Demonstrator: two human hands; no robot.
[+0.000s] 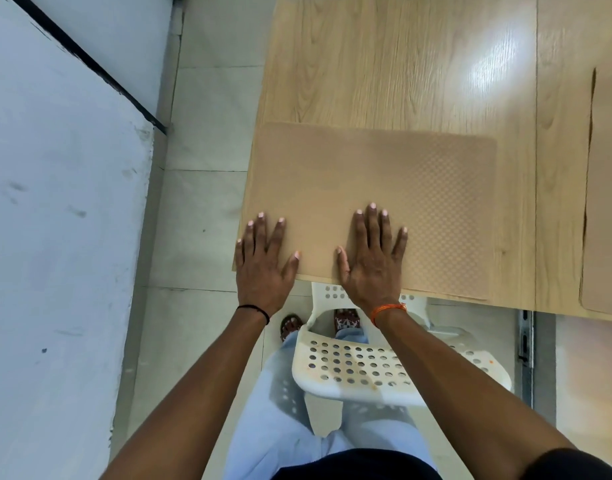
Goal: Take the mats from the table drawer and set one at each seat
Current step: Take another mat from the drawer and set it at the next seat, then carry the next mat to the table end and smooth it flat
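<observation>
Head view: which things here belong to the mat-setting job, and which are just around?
Job:
- tan mat under both flat hands: left hand, right hand
- second mat at right edge
- wooden table
- white perforated chair

Around:
- tiled floor
- white wall

Table (401, 64) beyond bare — chair (360, 368) blocks below

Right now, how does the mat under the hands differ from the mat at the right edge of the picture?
1. The near mat shows almost whole; the right mat is cut off by the frame.
2. Both hands, left hand and right hand, lie flat on the near mat; nothing touches the right mat.
3. The near mat lies at the table corner, above the white chair; the right mat lies farther along.

Both are tan with rounded corners.
</observation>
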